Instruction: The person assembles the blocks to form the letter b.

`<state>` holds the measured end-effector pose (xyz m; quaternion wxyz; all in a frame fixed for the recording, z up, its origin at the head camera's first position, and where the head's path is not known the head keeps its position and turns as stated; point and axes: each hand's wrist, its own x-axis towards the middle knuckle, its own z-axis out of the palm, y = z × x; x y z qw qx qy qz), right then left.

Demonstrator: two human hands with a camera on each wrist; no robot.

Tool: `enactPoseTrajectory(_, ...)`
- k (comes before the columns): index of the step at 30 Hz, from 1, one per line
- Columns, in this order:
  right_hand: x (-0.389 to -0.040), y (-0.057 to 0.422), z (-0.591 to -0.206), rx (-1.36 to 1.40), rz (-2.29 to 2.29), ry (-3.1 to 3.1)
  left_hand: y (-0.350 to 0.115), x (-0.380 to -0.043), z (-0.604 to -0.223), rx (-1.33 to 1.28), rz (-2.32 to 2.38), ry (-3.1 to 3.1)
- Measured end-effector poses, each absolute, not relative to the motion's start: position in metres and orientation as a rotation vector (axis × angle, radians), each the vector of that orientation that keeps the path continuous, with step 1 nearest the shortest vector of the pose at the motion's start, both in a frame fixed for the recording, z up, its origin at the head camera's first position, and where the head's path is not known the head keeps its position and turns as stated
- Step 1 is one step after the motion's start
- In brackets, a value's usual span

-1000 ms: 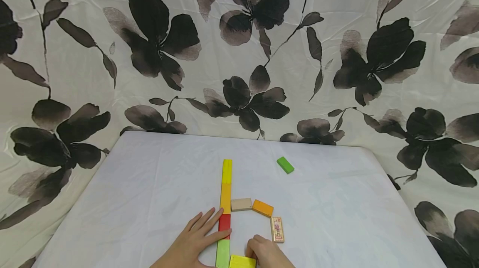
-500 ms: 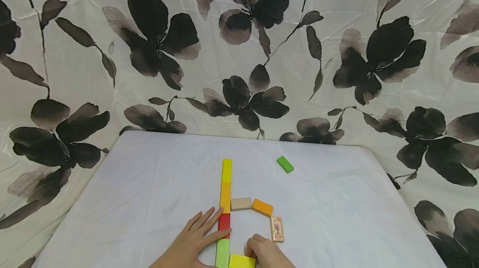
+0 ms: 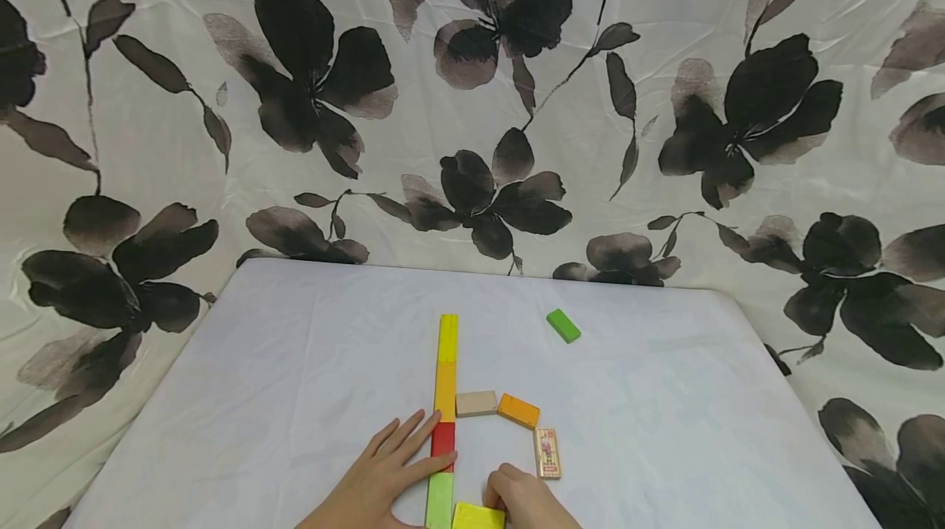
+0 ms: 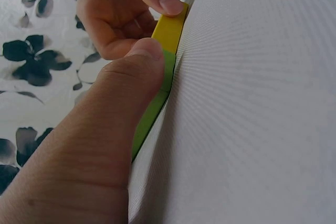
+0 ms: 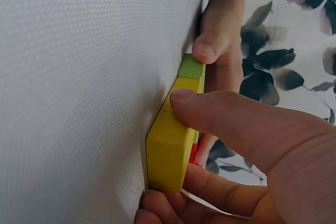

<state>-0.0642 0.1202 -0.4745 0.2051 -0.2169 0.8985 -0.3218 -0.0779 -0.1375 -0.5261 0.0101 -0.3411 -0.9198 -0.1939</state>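
Observation:
At the near side of the table, my right hand (image 3: 527,498) pinches a yellow block (image 3: 478,516) between thumb and fingers. This block lies crosswise against the light green block (image 3: 440,500) of a straight row. Spread, fairly straight fingers of my left hand (image 3: 380,471) rest along that row, the index finger crossing the red block (image 3: 444,435). In the left wrist view the left thumb (image 4: 147,51) presses the green block's near end. Beyond the red are an amber block (image 3: 445,389) and a bright yellow block (image 3: 448,338).
Right of the row, a beige block (image 3: 476,404), an orange block (image 3: 518,412) and a block with a printed picture (image 3: 547,453) form a curve. A green block (image 3: 563,326) lies apart, farther back on the white table (image 3: 664,398). Floral cloth (image 3: 487,135) hangs behind.

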Motion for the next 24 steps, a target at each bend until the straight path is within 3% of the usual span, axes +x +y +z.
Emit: enactPoseTrajectory(24, -0.07, 0.126, -0.465, -0.565, -0.896, 2.437, -0.137, -0.079, -0.526, -1.069, -0.591, -2.844)
